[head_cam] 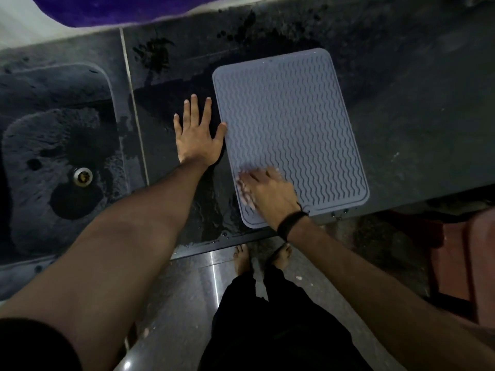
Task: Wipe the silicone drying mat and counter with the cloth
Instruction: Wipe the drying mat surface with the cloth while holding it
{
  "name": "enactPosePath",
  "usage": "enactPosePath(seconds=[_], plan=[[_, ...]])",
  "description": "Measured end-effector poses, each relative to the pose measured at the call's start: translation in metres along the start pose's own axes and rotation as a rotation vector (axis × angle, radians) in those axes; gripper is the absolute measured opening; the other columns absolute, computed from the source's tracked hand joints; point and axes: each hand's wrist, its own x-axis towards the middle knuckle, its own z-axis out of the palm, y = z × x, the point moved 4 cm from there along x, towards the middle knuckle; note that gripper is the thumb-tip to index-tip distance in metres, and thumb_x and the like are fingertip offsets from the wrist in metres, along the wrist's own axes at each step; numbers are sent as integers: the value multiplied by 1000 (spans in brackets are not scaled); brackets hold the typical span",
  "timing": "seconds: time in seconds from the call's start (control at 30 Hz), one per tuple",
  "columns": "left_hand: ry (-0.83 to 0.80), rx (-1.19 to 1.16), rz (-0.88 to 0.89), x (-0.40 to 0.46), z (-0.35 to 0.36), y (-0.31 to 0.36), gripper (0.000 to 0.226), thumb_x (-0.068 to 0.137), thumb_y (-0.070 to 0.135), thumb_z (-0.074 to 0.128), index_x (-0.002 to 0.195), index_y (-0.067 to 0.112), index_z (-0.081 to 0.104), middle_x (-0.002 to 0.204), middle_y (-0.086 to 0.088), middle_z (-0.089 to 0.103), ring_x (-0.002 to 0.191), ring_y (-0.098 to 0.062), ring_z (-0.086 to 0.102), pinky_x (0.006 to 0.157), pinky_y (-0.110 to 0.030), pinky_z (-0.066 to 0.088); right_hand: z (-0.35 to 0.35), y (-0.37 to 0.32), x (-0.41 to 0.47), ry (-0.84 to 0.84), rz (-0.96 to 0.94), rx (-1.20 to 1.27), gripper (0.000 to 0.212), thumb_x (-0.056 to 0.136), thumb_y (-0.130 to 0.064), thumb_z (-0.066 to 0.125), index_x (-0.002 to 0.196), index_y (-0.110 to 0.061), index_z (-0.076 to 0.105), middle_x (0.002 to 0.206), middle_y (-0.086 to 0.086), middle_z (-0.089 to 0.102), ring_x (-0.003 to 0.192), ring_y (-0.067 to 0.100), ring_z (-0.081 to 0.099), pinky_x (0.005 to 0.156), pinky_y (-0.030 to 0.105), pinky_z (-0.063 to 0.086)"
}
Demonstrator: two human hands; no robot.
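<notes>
**Soft mat on a wet counter: press it flat, don't pull it**

Clearly the mat is the landmark: a grey ribbed silicone sheet lying flat on the dark counter, its near edge close to the counter's front lip. Left of the mat the stone shines with water, and dark splashes lie beyond its far-left corner. Further left of the mat is the sink with its drain.

The left hand lies flat on the wet counter just beside the mat's left edge, fingers straight and spread, the thumb touching or just over that edge. The right hand is on the mat's near-left corner, blurred, with a pale cloth showing at its fingertips; the fingers seem to press the cloth down rather than wrap it, though the blur leaves that uncertain.

Judging by its look, the mat is light, floppy and grippy on top, yet likely to slide or ruck on the wet stone. It should be held by flat pressure near an edge while wiping away from that anchor. To reach the counter beneath, a corner is probably the best place to pinch and peel; lifted from the middle it would sag. The ridges may trap water, so strokes along the grooves should clear more.
</notes>
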Motion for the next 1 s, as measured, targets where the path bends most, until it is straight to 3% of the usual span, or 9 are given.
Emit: enactPosePath(seconds=[0.07,0.13,0.23,0.3,0.4,0.57,0.73,0.9,1.0], plan=[[-4,4,0,1,1,0,77,98,69,12,164,29,4,172,-5,-5,158,-23,-8,126,-51,-5,6,-4,-36,11,0,16,47,88,-15,47,134,-22,51,130,1,57,116,25,51,68,37,55],[-4,8,-3,1,1,0,77,99,69,12,164,29,3,172,-5,-6,158,-23,-8,126,-51,-5,10,-6,-63,12,-8,34,45,86,-11,57,130,-22,55,127,-2,59,114,24,54,63,37,55],[-7,2,0,0,0,1,76,99,68,13,164,29,3,172,-6,-7,158,-23,-9,126,-51,-5,12,-10,-83,-101,-17,76,43,90,-14,45,130,-27,51,130,-6,55,119,24,47,69,42,54],[-10,0,2,0,0,0,77,99,68,14,164,28,3,171,-6,-7,158,-24,-9,126,-51,-5,-1,-9,-79,-30,22,120,41,89,-23,38,126,-30,54,124,-6,60,112,24,50,65,40,53],[-13,-6,7,-1,-2,1,79,99,71,16,164,28,3,172,-5,-7,158,-23,-9,126,-50,-7,-15,-5,-42,84,112,91,47,87,-19,58,132,-29,51,128,-3,59,113,26,50,67,38,53],[-11,1,8,-3,-4,2,80,99,72,18,164,28,3,172,-6,-7,158,-24,-9,126,-51,-6,0,-14,2,-44,144,0,72,74,-25,72,140,-25,43,137,0,51,123,28,43,79,39,49],[-23,-7,11,-4,-4,3,79,99,70,18,164,28,2,171,-7,-8,158,-25,-9,126,-52,-7,20,-24,-59,101,139,-2,48,85,-12,55,131,-24,55,124,0,60,110,28,53,64,38,53],[-22,-15,18,-5,-6,4,78,100,69,19,164,27,2,171,-7,-8,158,-25,-10,126,-52,-6,16,-21,-90,-23,108,69,50,86,-15,60,132,-31,49,130,-5,56,115,26,47,72,42,52],[-20,-9,16,-5,-5,3,79,100,70,18,164,27,2,171,-7,-8,158,-24,-10,126,-52,-6,-15,-9,-57,111,143,45,43,88,-17,61,128,-28,54,125,-1,61,117,24,51,78,39,55]])
